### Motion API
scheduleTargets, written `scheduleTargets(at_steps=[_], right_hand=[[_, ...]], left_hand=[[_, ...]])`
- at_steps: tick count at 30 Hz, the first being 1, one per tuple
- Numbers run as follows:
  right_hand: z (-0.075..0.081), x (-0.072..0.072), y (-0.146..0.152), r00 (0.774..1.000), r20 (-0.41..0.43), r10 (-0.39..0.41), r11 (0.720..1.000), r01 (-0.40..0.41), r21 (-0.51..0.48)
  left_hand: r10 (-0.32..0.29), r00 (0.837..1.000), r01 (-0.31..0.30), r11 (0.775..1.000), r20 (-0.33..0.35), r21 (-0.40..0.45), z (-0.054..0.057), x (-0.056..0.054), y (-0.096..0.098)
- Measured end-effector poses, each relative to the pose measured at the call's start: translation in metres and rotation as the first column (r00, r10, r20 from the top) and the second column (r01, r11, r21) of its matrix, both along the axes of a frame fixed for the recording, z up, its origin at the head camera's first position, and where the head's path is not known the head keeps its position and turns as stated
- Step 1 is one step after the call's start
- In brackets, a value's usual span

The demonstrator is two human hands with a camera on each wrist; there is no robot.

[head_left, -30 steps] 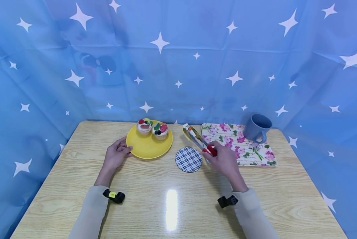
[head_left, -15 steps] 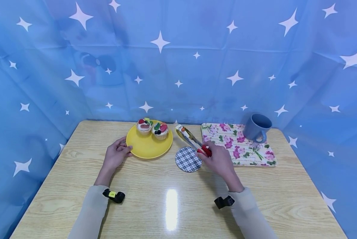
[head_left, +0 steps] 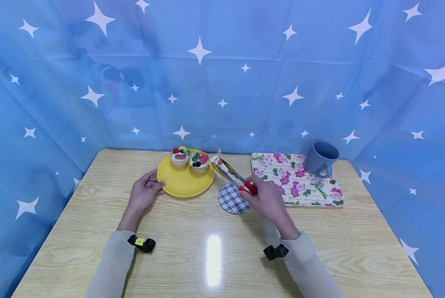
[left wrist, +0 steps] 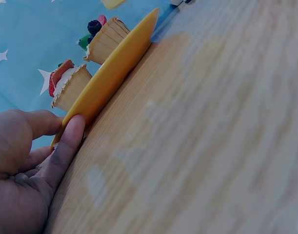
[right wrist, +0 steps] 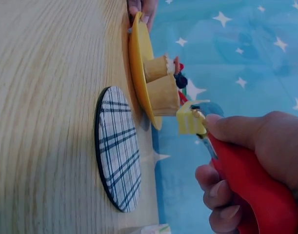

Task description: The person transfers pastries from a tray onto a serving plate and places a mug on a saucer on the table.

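Note:
My left hand (head_left: 144,193) pinches the left rim of a yellow plate (head_left: 185,187), which rests on the table. Two toy-like cupcakes (left wrist: 73,87), topped with cream and fruit, stand on its far side. Red-handled tongs (head_left: 249,187) are gripped in my right hand (head_left: 268,201), their tips pointing up and left. Between the tips is a small yellow-and-white layered piece of cake (right wrist: 188,122) with an orange bit on top. It is raised just right of the plate, close to the nearer cupcake.
Below the tongs lies a round checked coaster (head_left: 232,202). A flowered tray (head_left: 300,190) stands at the right, bearing a blue mug (head_left: 319,159). Behind the table's far edge hangs a blue curtain (head_left: 237,111) with white stars.
My right hand has carried the tongs and the piece of cake leftward, from beside the tray to the plate's right edge. My left hand has stayed on the plate.

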State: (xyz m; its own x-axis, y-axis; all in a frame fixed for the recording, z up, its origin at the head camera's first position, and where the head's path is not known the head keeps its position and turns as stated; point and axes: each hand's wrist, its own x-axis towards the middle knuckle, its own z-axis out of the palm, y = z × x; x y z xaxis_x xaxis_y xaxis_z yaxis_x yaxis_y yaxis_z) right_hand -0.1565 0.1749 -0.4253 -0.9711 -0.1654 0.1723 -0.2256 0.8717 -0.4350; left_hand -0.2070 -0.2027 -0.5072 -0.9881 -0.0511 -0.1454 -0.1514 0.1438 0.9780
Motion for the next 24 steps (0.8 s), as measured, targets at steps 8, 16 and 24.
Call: scheduleTargets(at_steps=[8, 16, 24], right_hand=[[0.003, 0.001, -0.008, 0.999, 0.043, 0.022, 0.999, -0.021, -0.025], [0.006, 0.002, -0.016, 0.998, 0.033, 0.062, 0.997, -0.06, -0.052], [0.005, 0.003, -0.024, 0.995, 0.034, 0.089, 0.995, -0.088, -0.056]], left_hand=[[0.004, 1.0, -0.004, 1.0, 0.005, -0.011, -0.002, -0.001, -0.001], [0.007, 1.0, -0.007, 1.0, 0.001, -0.019, -0.002, -0.002, -0.001], [0.01, 1.0, -0.01, 1.0, 0.01, -0.026, -0.002, -0.002, 0.0]])
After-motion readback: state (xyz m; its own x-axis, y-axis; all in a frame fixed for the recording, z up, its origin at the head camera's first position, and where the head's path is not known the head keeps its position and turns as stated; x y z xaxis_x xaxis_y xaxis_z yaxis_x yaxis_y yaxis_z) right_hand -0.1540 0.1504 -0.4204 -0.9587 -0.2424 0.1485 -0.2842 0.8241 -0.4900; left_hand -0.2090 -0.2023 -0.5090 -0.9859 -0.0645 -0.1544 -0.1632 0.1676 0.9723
